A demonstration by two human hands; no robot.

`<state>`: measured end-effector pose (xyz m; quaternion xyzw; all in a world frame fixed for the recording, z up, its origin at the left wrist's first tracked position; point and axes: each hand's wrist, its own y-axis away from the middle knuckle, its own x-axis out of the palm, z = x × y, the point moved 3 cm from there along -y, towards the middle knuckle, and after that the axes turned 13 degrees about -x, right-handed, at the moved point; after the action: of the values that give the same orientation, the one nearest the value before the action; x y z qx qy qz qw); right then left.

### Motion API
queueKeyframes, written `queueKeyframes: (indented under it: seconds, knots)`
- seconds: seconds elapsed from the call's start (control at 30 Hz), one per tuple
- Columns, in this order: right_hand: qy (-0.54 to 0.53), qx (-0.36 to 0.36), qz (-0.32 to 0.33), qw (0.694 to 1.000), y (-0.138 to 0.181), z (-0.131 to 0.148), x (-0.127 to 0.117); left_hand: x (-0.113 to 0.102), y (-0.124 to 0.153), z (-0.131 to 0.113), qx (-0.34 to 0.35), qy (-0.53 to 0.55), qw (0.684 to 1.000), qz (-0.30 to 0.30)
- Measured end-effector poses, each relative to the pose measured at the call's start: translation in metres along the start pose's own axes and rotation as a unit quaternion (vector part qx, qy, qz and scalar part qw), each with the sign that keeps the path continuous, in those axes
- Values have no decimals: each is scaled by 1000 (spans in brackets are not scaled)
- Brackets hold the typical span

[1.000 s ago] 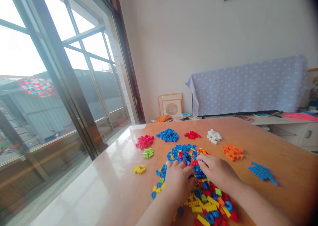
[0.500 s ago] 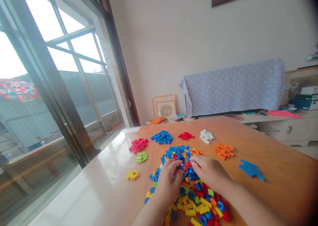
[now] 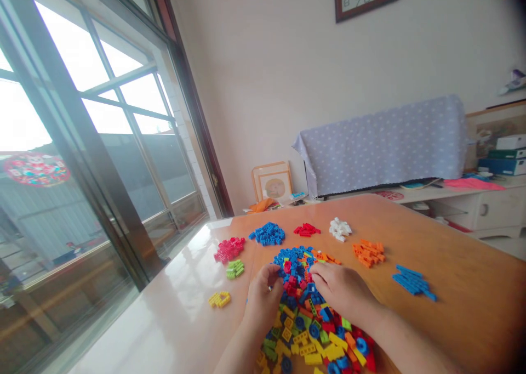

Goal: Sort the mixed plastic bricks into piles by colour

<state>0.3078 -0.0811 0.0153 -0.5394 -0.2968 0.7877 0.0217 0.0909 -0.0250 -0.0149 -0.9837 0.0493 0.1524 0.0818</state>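
A mixed heap of toy building bricks in several colours, with blue round pieces among them, lies on the wooden table. At the heap's left edge is my left hand, its fingers curled in toward the thumb. Whatever they hold, if anything, is too small to make out. My right hand reaches over the heap's right side with fingertips bent down among the bricks. Its fingers are close together, and their tips partly hide what they touch. Red bricks lie between the two hands.
Sorted piles ring the heap: pink, green, yellow, blue, red, white, orange and long blue pieces. A glass window stands left; a white cabinet stands behind.
My left hand has drawn left from the heap's middle to its edge, uncovering red bricks. My right hand has shifted slightly left and down. The view has tilted up a little.
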Motion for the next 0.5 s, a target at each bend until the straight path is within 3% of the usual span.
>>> queueKeyframes:
  seconds: [0.33, 0.5]
  knots:
    - [-21, 5, -21, 1000, 1, -4, -7, -48, -19, -51, -38, 73, 994, -77]
    - [-31, 6, -26, 999, 2, -2, -13, -63, -55, -44, -79, 34, 988, -131]
